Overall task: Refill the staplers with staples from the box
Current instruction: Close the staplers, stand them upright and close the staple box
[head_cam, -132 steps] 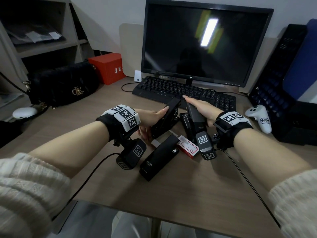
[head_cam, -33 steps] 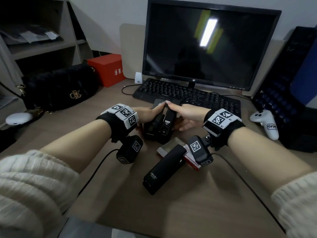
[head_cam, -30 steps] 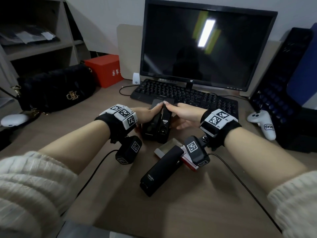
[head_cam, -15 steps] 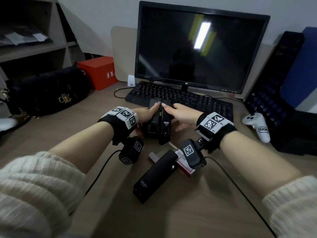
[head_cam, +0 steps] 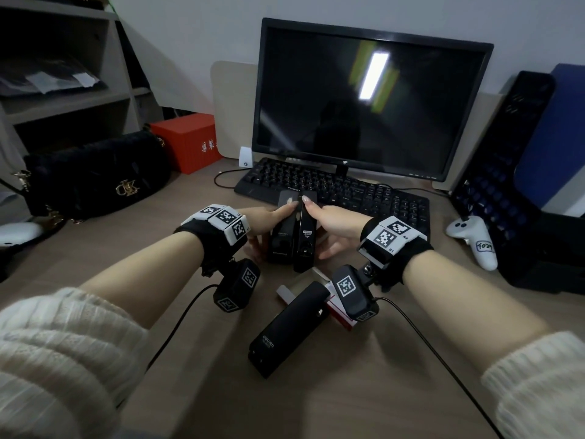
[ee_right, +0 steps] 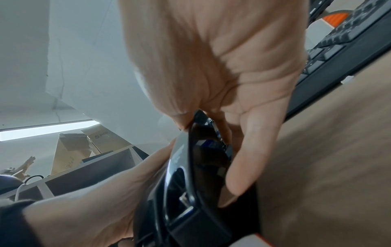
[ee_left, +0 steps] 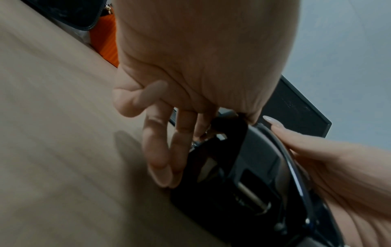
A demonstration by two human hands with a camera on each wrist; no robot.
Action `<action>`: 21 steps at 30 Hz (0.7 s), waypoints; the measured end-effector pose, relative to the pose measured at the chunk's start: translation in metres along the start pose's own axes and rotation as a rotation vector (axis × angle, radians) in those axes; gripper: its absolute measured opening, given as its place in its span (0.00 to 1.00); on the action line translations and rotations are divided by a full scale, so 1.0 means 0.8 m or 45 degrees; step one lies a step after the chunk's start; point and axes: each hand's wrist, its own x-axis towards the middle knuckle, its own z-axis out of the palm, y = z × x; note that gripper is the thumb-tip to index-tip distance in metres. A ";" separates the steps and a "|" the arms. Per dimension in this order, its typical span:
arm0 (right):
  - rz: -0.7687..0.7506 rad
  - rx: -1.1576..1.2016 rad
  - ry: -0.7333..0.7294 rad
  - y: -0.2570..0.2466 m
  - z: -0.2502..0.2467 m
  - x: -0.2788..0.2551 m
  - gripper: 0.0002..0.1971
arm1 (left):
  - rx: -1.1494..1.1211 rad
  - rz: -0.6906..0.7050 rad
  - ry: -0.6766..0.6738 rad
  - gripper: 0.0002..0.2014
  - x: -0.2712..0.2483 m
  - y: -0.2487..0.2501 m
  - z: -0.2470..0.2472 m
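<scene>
Just before the keyboard [head_cam: 335, 190], two black staplers stand side by side on the desk [head_cam: 332, 391]: the left hand [head_cam: 264, 220] clasps the left stapler [head_cam: 281, 237], the right hand [head_cam: 337, 224] the right stapler [head_cam: 304, 242]. Both look rigid, glossy, probably slippery; hold the flanks, away from the hinge. A staple box [head_cam: 340, 308] lies nearer.

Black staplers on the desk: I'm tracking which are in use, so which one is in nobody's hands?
The black stapler lying nearest the person, resting partly on the red-and-white staple box. Both hands hold the other two, near the keyboard.
</scene>
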 end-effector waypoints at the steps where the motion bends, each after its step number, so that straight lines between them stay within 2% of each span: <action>1: 0.009 0.000 -0.001 -0.001 0.001 0.001 0.38 | -0.008 0.002 -0.007 0.43 -0.002 0.001 0.000; 8: -0.028 -0.006 -0.034 -0.004 0.004 0.005 0.38 | -0.014 0.088 0.045 0.39 -0.003 0.001 0.006; 15: -0.057 0.007 -0.027 0.001 0.002 0.009 0.39 | -0.037 0.052 0.074 0.41 0.007 -0.003 0.006; 18: -0.080 0.042 0.033 0.005 0.005 0.010 0.40 | -0.118 0.089 0.086 0.39 0.007 -0.003 0.009; 21: -0.086 0.045 0.125 0.009 0.010 0.011 0.40 | -0.196 0.109 0.109 0.44 0.000 -0.007 0.014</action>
